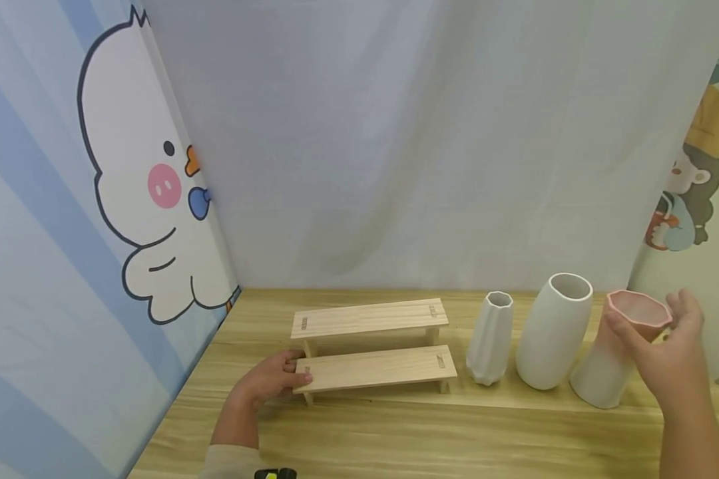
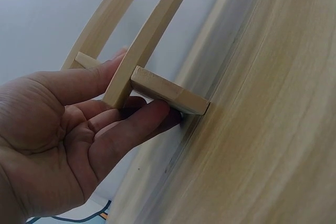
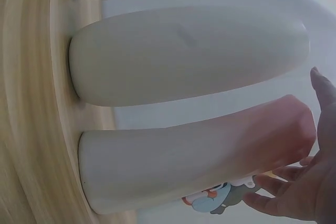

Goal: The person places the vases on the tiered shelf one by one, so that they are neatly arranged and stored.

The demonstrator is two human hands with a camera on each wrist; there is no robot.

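A wooden stand has a lower board [image 1: 377,370] in front and a raised upper board [image 1: 368,318] behind. My left hand [image 1: 268,380] grips the left end of the lower board, thumb on top and the other fingers beneath. In the left wrist view, those fingers [image 2: 142,121] lie against the board's short leg [image 2: 170,92]. On the right stands a pink-and-white vase [image 1: 608,362] with a faceted rim. My right hand [image 1: 671,369] is spread around its top, thumb and fingers extended. The right wrist view has the hand [image 3: 307,190] beside the pink end.
A rounded white vase [image 1: 551,339] stands just left of the pink-and-white one. Further left is a slim fluted white vase [image 1: 490,342], near the stand's right end. All rest on a wood-grain table [image 1: 395,436], with a pale curtain [image 1: 395,146] behind and printed cloth [image 1: 36,266] at the left.
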